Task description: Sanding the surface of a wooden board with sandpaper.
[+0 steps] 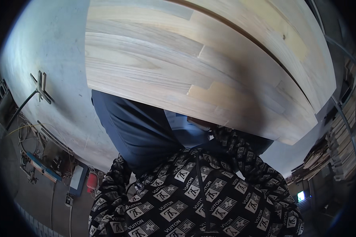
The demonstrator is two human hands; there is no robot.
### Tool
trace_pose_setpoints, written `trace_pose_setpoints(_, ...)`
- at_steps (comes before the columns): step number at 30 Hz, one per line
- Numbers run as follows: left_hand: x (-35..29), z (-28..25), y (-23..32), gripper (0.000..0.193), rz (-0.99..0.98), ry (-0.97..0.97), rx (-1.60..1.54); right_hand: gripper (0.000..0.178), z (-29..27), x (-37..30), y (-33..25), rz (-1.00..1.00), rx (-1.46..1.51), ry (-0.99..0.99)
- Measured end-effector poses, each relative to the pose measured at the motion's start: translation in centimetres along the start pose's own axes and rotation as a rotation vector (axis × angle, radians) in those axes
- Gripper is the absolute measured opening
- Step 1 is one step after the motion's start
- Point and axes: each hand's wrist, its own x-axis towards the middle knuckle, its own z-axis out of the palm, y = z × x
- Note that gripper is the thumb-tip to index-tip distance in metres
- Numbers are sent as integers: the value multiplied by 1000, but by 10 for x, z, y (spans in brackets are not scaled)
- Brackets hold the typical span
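Observation:
A wide pale wooden panel (146, 55), made of glued strips, fills the upper middle in front of me. A dark gap parts it from a second similar panel (273, 27) at the upper right. My right hand (201, 123) shows only in part below the near edge of the first panel. Its fingers are hidden, so whether it grips anything is unclear. Beside it is a pale blue object (182, 128), mostly covered, whose kind I cannot make out. My left sleeve (116, 177) hangs at my side, with the hand out of sight.
A light grey surface (55, 43) extends at the left, with a metal cross-shaped handle (39, 89) by it. Cables, a blue bar-shaped object (43, 166) and a red cylinder (92, 182) lie at the lower left. Stacked wood strips (316, 158) and a small lit screen (301, 196) are at the right.

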Motion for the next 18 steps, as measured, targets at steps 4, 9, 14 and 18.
trace_pose_setpoints(4, 41, 22, 19, 49, 77, -56, 32, 28, -19, 8, 14, -36, -35, 71)
trace_pose_setpoints(9, 90, 33, 59, 50, 257, -60, 100, 27, -23, 39, 41, -156, -36, 97)
trace_pose_setpoints(14, 141, 69, 114, 51, 484, -85, 220, 32, -47, 13, 53, -194, 151, 146)
trace_pose_setpoints(18, 168, 113, 174, 52, 718, -100, 332, 38, -71, -21, 35, 137, 472, 104)
